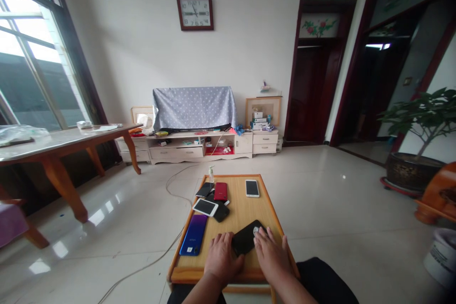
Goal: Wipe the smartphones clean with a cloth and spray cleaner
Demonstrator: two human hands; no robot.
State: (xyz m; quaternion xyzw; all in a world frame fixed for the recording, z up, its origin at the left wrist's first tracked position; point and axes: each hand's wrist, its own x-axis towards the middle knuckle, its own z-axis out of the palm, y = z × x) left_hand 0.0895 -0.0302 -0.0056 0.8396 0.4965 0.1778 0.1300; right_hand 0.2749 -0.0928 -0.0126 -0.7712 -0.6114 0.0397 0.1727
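Note:
A black phone (243,241) lies slanted near the front of the small wooden table, between my hands. My left hand (223,257) is closed on its left end, with the thumb along the near edge. My right hand (271,252) rests over the right end, fingers stretched out and apart. Close to its fingertips is a small whitish round spot (255,230), too small to name. Left of my hands lies a blue-purple phone (194,235). Beyond it, a white phone (205,207), a red phone (220,191) and several dark phones overlap in a loose pile.
Another white phone (252,188) lies at the table's far right. A clear pump bottle (211,174) stands at the far left edge. The wooden table (238,185) has a raised rim. A cable (149,263) runs along the floor on the left.

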